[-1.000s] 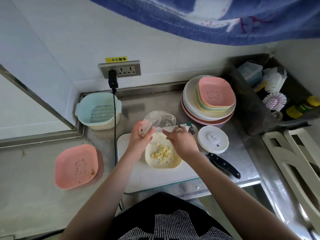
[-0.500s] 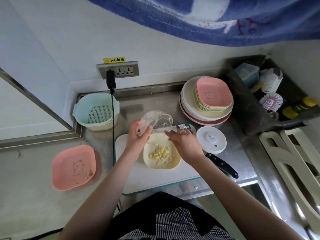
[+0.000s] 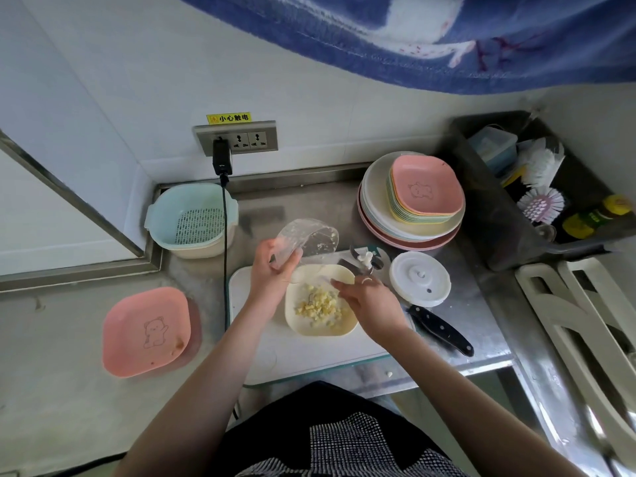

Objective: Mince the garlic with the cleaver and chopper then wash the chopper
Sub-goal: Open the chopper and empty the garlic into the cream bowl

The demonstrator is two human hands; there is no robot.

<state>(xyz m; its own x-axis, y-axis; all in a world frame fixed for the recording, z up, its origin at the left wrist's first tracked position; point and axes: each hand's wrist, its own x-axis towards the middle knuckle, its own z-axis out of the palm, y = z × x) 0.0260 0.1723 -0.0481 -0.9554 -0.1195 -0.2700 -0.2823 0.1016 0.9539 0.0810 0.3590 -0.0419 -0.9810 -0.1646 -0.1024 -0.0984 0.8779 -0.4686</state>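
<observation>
head view: the left hand [image 3: 272, 273] gripped the clear chopper cup [image 3: 308, 237], fingers curled round its rim, tilting it mouth-down over the cream dish [image 3: 321, 302]. the right hand [image 3: 370, 302] reached over the dish, fingers bent; what it held, if anything, could not be told. minced garlic [image 3: 321, 306] lay heaped in the dish, which sat on the white board [image 3: 296, 356] on the steel counter [image 3: 481, 339]. the chopper blade [image 3: 364, 261] lay just behind the dish, the white lid [image 3: 420, 278] beside it to the right. a black-handled knife [image 3: 440, 330] lay near the lid. a pink plate [image 3: 146, 332] sat well apart on the left.
</observation>
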